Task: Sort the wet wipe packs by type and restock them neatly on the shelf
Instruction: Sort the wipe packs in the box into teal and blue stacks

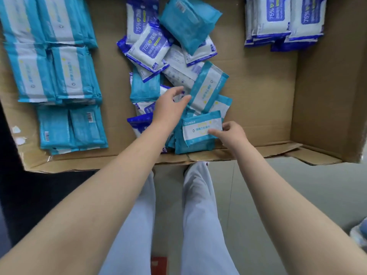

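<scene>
Both forearms [129, 155] reach into the cardboard box [268, 96]: teal stacks [49, 56] upper left, blue "75%" stacks [284, 20] upper right, mixed pile [158, 56] centre, one label reading "Alcohol". At lower centre the right hand [231, 135] pinches a teal pack [200, 130] by its right edge; the left hand [168, 108], loose and empty, sits just left of the tilted teal pack [208, 86], whose long axis rises rightward.

Teal packs [49, 56] in neat rows at 10 o'clock. Blue-white 75% alcohol packs [284, 20] stacked at 1 o'clock. Mixed pile [168, 56], both types jumbled, at 12. Front teal pack [200, 130] label up at pile's 6 o'clock end, w/ right hand [231, 135] pinching its edge.
</scene>
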Motion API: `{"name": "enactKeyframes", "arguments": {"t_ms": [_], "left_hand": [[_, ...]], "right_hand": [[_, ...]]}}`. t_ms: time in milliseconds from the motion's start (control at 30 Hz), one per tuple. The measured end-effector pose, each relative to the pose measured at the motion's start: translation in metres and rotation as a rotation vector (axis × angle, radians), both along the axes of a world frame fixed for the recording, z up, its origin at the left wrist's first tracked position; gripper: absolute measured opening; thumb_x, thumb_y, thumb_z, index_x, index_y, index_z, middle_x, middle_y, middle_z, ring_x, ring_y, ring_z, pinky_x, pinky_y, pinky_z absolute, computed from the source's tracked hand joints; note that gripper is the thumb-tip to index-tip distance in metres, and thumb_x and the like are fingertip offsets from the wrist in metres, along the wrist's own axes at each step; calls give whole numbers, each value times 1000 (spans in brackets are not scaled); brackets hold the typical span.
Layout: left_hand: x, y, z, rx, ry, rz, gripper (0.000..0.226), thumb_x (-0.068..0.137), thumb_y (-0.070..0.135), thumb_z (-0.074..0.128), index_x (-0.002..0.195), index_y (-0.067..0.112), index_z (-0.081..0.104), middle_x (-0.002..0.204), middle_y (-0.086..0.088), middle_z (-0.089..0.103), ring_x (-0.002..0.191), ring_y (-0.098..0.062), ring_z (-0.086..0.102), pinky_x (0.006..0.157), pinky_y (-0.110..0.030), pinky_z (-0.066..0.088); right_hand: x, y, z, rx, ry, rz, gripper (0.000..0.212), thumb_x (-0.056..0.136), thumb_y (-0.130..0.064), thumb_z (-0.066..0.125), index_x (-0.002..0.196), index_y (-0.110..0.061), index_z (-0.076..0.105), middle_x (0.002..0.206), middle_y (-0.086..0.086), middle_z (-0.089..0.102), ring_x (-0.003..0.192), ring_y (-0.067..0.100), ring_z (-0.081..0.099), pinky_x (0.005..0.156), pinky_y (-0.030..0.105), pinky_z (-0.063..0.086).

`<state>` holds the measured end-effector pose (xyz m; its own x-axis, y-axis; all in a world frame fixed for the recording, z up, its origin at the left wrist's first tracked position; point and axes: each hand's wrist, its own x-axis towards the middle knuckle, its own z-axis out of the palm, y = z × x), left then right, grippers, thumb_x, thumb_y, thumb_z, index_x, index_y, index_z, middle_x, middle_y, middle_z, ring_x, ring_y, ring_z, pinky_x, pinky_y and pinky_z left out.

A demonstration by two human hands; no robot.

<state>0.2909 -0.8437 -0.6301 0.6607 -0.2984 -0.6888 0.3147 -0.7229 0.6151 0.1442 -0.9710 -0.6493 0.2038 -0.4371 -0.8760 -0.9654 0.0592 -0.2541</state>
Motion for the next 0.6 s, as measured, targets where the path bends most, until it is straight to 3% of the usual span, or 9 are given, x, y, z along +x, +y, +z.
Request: {"name": "enactKeyframes", "arguments": {"t_ms": [67, 167, 267, 333, 433, 533, 600], "left_hand": [[7, -13, -7, 34, -27, -49, 41, 89, 36, 70, 125, 19, 60, 122, 10, 60, 113, -6, 54, 90, -18, 40], [12, -30, -19, 123, -98, -69, 41, 78, 43, 79, 102, 22, 53, 101, 6, 63, 103, -17, 60, 94, -38, 49], [4, -43, -24, 280, -131, -156, 54, 76, 46, 79, 106, 19, 43, 102, 1, 63, 108, -25, 57, 93, -47, 47], [-4, -46, -26, 307, -133, -143, 53, 79, 42, 78, 109, 17, 42, 108, -2, 62, 107, -27, 58, 92, -46, 47], [-9, -40, -23, 196, -61, -59, 38, 83, 35, 76, 104, 19, 49, 101, 4, 62, 99, -21, 62, 87, -37, 50], [-6, -23, -8, 65, -19, -7, 28, 92, 29, 67, 115, 17, 58, 106, 7, 62, 98, -12, 61, 77, -23, 48], [0, -4, 6, -6, -8, 53, 29, 96, 29, 61, 122, 18, 58, 115, 8, 64, 100, -8, 60, 78, -21, 48]], "right_hand": [[-2, 4, -1, 35, -28, 1, 36, 82, -30, 79, 102, -15, 53, 101, -1, 59, 93, 18, 57, 79, 33, 47], [-8, 8, -7, 28, -64, -102, 28, 83, -26, 78, 88, -16, 53, 90, 0, 61, 82, 19, 57, 76, 38, 50], [-14, 2, -9, 46, -129, -335, 22, 87, -20, 74, 86, -19, 52, 97, 4, 63, 82, 21, 63, 75, 36, 53], [-16, -2, -5, 145, -151, -470, 29, 86, -19, 76, 103, -17, 53, 108, 3, 63, 90, 22, 66, 81, 34, 55], [-20, -4, -4, 263, -166, -512, 42, 83, -9, 77, 119, -11, 55, 116, 7, 66, 104, 23, 67, 93, 36, 55], [-21, 2, 0, 301, -207, -452, 31, 89, -6, 70, 118, -8, 64, 121, 11, 68, 110, 23, 66, 95, 33, 54], [-19, 4, 6, 278, -284, -464, 20, 92, -8, 66, 111, -14, 66, 117, 8, 70, 109, 22, 66, 92, 31, 54]]}}
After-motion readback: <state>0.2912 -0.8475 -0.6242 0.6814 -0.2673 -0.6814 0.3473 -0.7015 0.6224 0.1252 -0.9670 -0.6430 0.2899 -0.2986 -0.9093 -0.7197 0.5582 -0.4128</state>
